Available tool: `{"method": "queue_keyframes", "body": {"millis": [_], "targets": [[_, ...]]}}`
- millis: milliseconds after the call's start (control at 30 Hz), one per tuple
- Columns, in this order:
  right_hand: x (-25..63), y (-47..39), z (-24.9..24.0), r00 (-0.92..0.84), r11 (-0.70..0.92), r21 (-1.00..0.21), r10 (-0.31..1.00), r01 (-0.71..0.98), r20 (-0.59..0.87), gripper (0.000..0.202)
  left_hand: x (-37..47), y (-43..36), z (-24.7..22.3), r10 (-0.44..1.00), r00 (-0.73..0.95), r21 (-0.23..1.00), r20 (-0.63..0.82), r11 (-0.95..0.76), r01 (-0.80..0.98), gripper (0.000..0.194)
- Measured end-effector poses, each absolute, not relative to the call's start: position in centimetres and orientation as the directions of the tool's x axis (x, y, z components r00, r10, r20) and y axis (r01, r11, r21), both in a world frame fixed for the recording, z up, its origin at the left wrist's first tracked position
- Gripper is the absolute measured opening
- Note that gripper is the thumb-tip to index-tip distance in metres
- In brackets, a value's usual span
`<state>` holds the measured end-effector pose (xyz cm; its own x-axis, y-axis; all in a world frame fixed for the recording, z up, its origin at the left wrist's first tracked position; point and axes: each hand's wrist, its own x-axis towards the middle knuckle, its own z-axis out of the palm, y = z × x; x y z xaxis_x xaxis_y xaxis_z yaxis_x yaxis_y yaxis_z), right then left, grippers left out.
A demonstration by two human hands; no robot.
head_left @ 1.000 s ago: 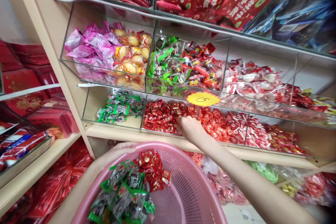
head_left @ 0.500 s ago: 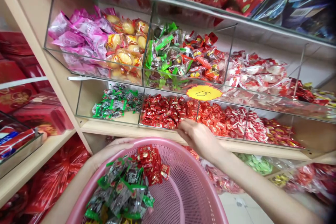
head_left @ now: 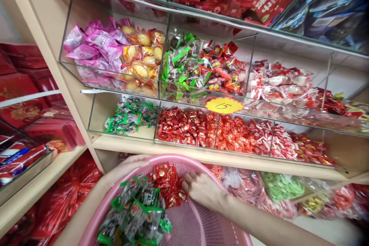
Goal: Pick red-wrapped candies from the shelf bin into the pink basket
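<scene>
A pink mesh basket (head_left: 215, 221) fills the lower middle of the view. My left hand (head_left: 127, 169) grips its rim on the far left side. Inside the basket are green-and-clear wrapped candies (head_left: 138, 211) and a pile of small red wrapped candies (head_left: 167, 180). My right hand (head_left: 198, 188) is inside the basket's right part, beside the red candies, with its fingers curled; whatever it holds is hidden. Behind the basket, the lower shelf bin holds dark red candies (head_left: 181, 127) and orange-red candies (head_left: 233, 132).
Clear bins above hold purple packets (head_left: 98, 50), yellow cakes (head_left: 142, 57) and mixed sweets. A yellow price tag (head_left: 224, 105) hangs at the bins' front. Wooden shelf edge (head_left: 173, 152) runs just behind the basket. Bagged candies (head_left: 282, 186) lie below, red boxes (head_left: 25, 100) at left.
My right hand has moved from the front of the red candy bin down into the basket, next to the red candies. My left hand stays on the rim. The view has shifted slightly.
</scene>
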<state>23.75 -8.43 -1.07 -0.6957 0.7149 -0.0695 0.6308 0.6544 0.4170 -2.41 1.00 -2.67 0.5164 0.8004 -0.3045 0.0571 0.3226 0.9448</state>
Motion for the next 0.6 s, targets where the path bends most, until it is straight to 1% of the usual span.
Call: {"method": "queue_keyframes", "body": {"millis": [100,200,267,367,433,533,600], "targets": [[23.3,-8.6,-2.4,-0.712,0.675,0.406,0.697,0.617,-0.077,0.007,-2.3,0.8,-2.3,0.802,0.514,0.945,-0.304,0.324,0.053,0.036],[23.1,-9.2,-2.7,-0.688,0.654,0.41,0.721,0.636,-0.083,0.007,-2.2,0.5,-2.0,0.8,0.507,0.934,-0.322,0.357,0.031,0.036],[23.2,-9.5,-1.4,-0.67,0.63,0.416,0.74,0.656,-0.062,0.007,-2.1,0.4,-1.9,0.799,0.497,0.925,-0.339,0.379,0.022,0.035],[23.6,-9.0,2.7,-0.622,0.563,0.386,0.782,0.73,0.036,0.013,-2.1,0.4,-2.0,0.81,0.465,0.92,-0.357,0.392,0.025,0.033],[23.9,-7.7,5.8,-0.513,0.451,0.341,0.851,0.825,0.114,0.016,-2.1,0.5,-2.0,0.813,0.456,0.92,-0.362,0.392,0.03,0.033],[23.9,-4.5,9.2,-0.192,0.134,0.287,0.964,0.948,0.185,0.021,-1.9,0.7,-2.1,0.798,0.486,0.922,-0.356,0.386,0.041,0.035],[23.6,-2.3,9.9,-0.022,-0.012,0.236,0.99,0.972,0.142,0.023,-1.9,0.8,-2.1,0.791,0.515,0.931,-0.33,0.363,0.041,0.036]]}}
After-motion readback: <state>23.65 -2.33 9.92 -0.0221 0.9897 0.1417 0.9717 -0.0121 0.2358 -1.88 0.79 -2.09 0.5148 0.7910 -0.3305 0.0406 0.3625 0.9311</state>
